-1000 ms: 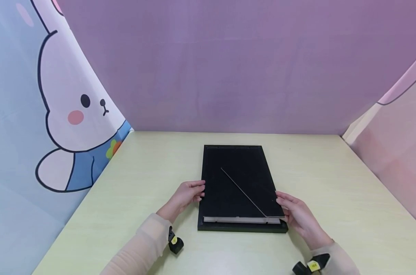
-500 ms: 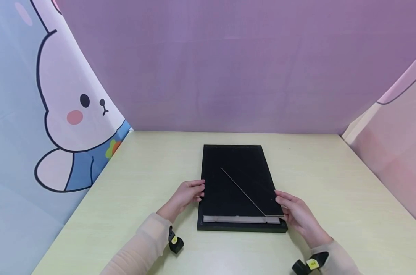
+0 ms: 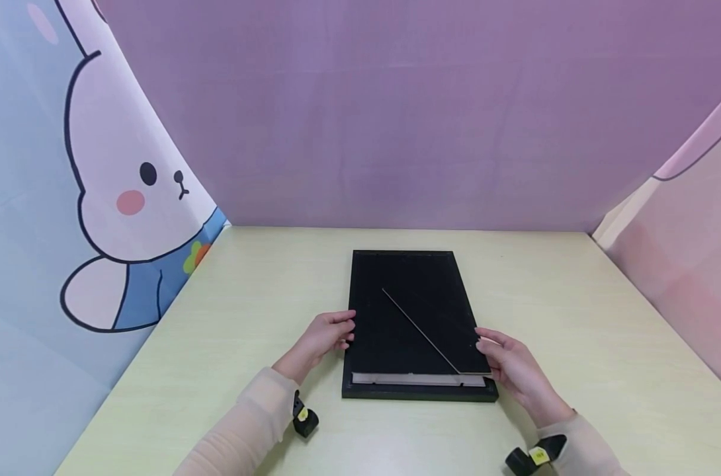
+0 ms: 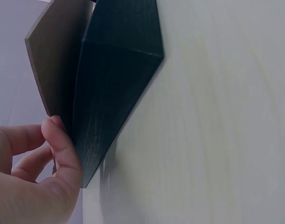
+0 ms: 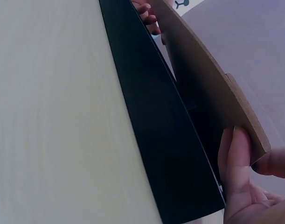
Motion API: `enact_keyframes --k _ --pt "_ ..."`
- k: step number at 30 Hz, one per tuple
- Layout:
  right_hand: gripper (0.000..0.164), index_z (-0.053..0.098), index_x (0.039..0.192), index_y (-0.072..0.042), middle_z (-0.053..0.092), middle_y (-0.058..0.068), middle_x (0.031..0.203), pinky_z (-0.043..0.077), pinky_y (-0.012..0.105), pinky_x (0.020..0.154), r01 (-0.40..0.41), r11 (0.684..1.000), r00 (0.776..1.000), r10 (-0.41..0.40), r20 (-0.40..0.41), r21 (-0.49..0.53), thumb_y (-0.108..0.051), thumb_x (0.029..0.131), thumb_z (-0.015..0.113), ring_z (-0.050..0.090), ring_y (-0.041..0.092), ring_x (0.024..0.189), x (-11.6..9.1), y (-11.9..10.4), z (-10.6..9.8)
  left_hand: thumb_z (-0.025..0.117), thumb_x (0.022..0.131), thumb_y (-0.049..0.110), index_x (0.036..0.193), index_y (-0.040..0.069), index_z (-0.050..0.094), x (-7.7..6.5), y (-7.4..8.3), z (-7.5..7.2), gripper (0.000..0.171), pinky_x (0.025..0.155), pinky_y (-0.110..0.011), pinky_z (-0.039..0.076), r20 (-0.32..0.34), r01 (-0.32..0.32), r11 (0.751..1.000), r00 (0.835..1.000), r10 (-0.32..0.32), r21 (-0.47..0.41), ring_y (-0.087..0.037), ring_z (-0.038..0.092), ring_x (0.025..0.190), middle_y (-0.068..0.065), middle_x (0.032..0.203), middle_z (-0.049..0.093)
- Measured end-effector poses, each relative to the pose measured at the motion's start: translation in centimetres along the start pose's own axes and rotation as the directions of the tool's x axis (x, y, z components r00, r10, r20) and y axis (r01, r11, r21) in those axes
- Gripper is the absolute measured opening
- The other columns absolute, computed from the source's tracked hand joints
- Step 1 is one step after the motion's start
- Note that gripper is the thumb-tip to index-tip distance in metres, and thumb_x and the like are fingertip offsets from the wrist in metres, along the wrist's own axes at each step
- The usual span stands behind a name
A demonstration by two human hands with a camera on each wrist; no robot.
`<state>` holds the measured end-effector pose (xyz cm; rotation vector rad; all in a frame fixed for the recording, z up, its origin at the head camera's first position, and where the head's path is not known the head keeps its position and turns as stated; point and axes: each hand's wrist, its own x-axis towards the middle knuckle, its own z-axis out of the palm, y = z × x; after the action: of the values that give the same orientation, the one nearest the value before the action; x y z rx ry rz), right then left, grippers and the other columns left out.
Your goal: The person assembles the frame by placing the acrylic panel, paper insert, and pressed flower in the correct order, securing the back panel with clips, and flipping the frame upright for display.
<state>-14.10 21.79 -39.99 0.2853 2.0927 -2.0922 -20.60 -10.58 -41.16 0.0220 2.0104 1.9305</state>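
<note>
Black frame (image 3: 420, 394) is lying flat on the pale wood-look table (image 3: 277, 284); using it as landmark. Black board (image 3: 411, 307) is sitting over the frame, its near end tilting up off it. Both wrist views are showing a gap between board and frame. Can't tell if the board's far end is touching the frame.

Left hand (image 3: 321, 337) is gripping the board at the frame's left side, fingers curling at the edge. Right hand (image 3: 518, 371) is pinching the board's near corner at the frame's right side, fingers bearing on the brownish underside. Neither hand is spreading wide.

White strip (image 3: 411, 379) is showing just inside the frame's near rim. Thin pale line (image 3: 421, 332) is running diagonally across the board, above the frame. Light sleeves (image 3: 241, 426) are reaching in from the frame's near side. Purple backdrop (image 3: 396, 119) is standing beyond the frame, rabbit print (image 3: 113, 152) showing well to its left.
</note>
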Motion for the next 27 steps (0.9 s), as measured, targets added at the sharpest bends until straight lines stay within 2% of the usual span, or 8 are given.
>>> enact_keyframes --k 5,8,12,17,20,23,27 --pt "0.050 0.031 0.136 0.011 0.060 -0.008 0.075 0.046 0.019 0.056 0.026 1.000 0.999 -0.026 0.026 -0.011 -0.008 0.093 0.049 0.055 0.003 0.064 0.0 0.0 0.0 0.050 0.093 0.002 0.131 -0.005 0.046 -0.1 0.2 0.0 0.040 0.053 -0.017 0.044 0.002 0.006 1.000 1.000 -0.007 0.014 -0.008 0.053 0.063 -0.006 0.081 0.057" --pt "0.050 0.030 0.136 0.011 0.066 -0.004 0.089 0.050 0.022 0.063 0.031 0.999 0.999 -0.030 0.040 -0.025 -0.009 0.094 0.048 0.062 0.006 0.076 -0.1 0.0 -0.1 0.050 0.092 0.002 0.131 -0.004 0.047 0.0 0.1 0.0 0.040 0.053 -0.017 0.044 0.001 0.009 0.999 1.000 -0.009 0.031 -0.007 0.052 0.061 -0.006 0.080 0.056" --pt "0.050 0.031 0.137 0.010 0.065 -0.004 0.091 0.049 0.022 0.062 0.032 0.997 0.999 -0.030 0.035 -0.076 -0.010 0.095 0.048 0.061 0.006 0.075 -0.1 -0.1 -0.1 0.051 0.092 0.004 0.131 -0.002 0.048 0.2 -0.3 -0.1 0.040 0.054 -0.019 0.043 -0.015 0.021 0.997 1.000 -0.020 0.074 -0.008 0.047 0.059 -0.005 0.083 0.052" --pt "0.046 0.036 0.134 0.010 0.056 -0.002 0.078 0.043 0.020 0.053 0.033 0.983 0.999 -0.031 0.014 -0.181 -0.008 0.094 0.048 0.049 0.006 0.061 0.0 -0.4 0.0 0.053 0.091 0.005 0.132 0.002 0.049 0.2 -0.5 0.0 0.041 0.052 -0.021 0.037 -0.033 0.043 0.991 0.999 -0.039 0.127 -0.009 0.039 0.055 -0.001 0.079 0.046" --pt "0.044 0.038 0.133 0.011 0.059 0.012 0.087 0.046 0.024 0.056 0.040 0.960 0.999 -0.040 0.006 -0.277 -0.006 0.093 0.048 0.050 0.009 0.066 0.0 -0.6 0.1 0.054 0.090 0.004 0.132 0.003 0.049 0.2 -0.5 0.0 0.042 0.049 -0.021 0.034 -0.033 0.040 0.990 0.999 -0.036 0.139 -0.009 0.035 0.051 0.000 0.075 0.042" --pt "0.044 0.040 0.131 0.012 0.059 0.020 0.109 0.051 0.030 0.061 0.052 0.928 0.998 -0.055 0.003 -0.368 -0.006 0.092 0.048 0.055 0.014 0.077 0.0 -0.8 0.2 0.054 0.089 0.003 0.133 0.003 0.048 0.2 -0.6 0.0 0.044 0.048 -0.021 0.032 -0.025 0.036 0.989 0.999 -0.033 0.141 -0.009 0.034 0.049 0.000 0.073 0.040" --pt "0.044 0.042 0.129 0.012 0.057 0.018 0.107 0.049 0.029 0.056 0.066 0.897 0.997 -0.071 0.005 -0.438 -0.009 0.092 0.050 0.046 0.012 0.061 -0.1 -1.2 0.4 0.056 0.089 0.002 0.134 0.003 0.047 0.3 -0.8 -0.1 0.046 0.048 -0.021 0.031 -0.018 0.036 0.989 0.999 -0.033 0.146 -0.010 0.035 0.050 0.000 0.074 0.040"
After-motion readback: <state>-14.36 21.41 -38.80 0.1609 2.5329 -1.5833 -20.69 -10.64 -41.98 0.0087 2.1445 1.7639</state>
